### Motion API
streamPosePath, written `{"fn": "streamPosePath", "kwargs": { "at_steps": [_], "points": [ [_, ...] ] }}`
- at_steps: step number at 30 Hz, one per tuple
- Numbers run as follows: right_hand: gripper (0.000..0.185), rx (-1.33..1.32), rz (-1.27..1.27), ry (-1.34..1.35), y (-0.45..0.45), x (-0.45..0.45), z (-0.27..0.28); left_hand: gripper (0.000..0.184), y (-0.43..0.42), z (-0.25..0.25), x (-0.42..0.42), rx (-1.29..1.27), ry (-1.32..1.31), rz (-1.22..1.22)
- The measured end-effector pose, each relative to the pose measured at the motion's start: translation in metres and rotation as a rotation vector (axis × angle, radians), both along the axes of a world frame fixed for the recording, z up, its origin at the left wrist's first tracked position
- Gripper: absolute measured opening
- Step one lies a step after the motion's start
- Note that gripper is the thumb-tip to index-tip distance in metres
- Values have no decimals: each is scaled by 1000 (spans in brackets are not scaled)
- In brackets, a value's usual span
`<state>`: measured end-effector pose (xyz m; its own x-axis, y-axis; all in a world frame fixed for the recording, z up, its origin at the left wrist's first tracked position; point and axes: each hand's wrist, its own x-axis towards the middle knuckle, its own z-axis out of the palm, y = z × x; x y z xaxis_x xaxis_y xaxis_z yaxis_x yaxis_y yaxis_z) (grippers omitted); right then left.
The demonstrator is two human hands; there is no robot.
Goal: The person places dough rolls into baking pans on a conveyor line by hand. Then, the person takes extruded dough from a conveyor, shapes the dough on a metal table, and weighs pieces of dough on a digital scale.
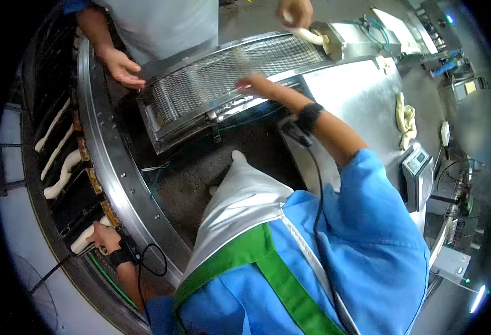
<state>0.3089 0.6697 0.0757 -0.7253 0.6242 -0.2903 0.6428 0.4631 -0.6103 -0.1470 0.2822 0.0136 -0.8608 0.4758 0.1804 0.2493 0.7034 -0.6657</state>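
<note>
At the lower left, my left hand (pixel 106 236) has its fingers closed over a thick pale dough roll (pixel 82 240) lying in a slot of the dark tray rack. My right hand (pixel 251 86) is over the near edge of the metal mesh conveyor (pixel 195 84), its fingers stretched out and somewhat blurred, with nothing visible in them. Farther along the rack, a thicker dough piece (pixel 64 174) and two thin dough strips (pixel 54 125) lie in separate slots. Both wrists wear black bands with cables.
A co-worker in a white apron (pixel 162 25) stands across the conveyor; one hand (pixel 295 12) holds a dough strip (pixel 311 37) by the machine outlet. A steel table (pixel 351 92) carries twisted dough (pixel 405 120). A digital scale (pixel 416 162) is at right. A curved metal rail (pixel 103 139) edges the rack.
</note>
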Motion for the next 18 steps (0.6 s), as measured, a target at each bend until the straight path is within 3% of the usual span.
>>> {"fn": "streamPosePath", "kwargs": {
  "at_steps": [2,5,7,8,9,10,11,12,13,14,16,18],
  "points": [
    [28,132,-182,-26,4,62,-14,51,-2,13,-4,71,-48,8],
    [26,-24,-453,53,0,125,-14,49,-14,17,-6,-14,-54,-11],
    [28,-188,-677,-28,-4,155,-22,48,-22,6,-15,-330,63,-162],
    [40,-250,-673,56,-10,152,-21,48,-43,8,-7,-499,166,-205],
    [48,-179,-676,-40,-28,150,-9,47,-55,9,3,-651,305,-230],
    [56,-111,-679,-139,-47,147,3,49,-51,15,-6,-427,73,-95],
    [45,-36,-854,68,-59,158,-14,50,-48,25,-4,-34,-141,127],
    [44,-125,-832,148,-59,177,-28,52,-50,36,1,739,-308,347],
    [43,-319,-764,223,-58,195,-45,54,-55,47,3,1430,-303,422],
    [43,-481,-716,309,-57,215,-59,56,-51,53,11,1693,-259,467],
    [42,-713,-584,385,-43,226,-75,57,-63,66,28,1415,-152,650],
    [43,-535,-450,195,-63,197,-34,55,-74,60,31,1405,-140,623]
  ]
}}
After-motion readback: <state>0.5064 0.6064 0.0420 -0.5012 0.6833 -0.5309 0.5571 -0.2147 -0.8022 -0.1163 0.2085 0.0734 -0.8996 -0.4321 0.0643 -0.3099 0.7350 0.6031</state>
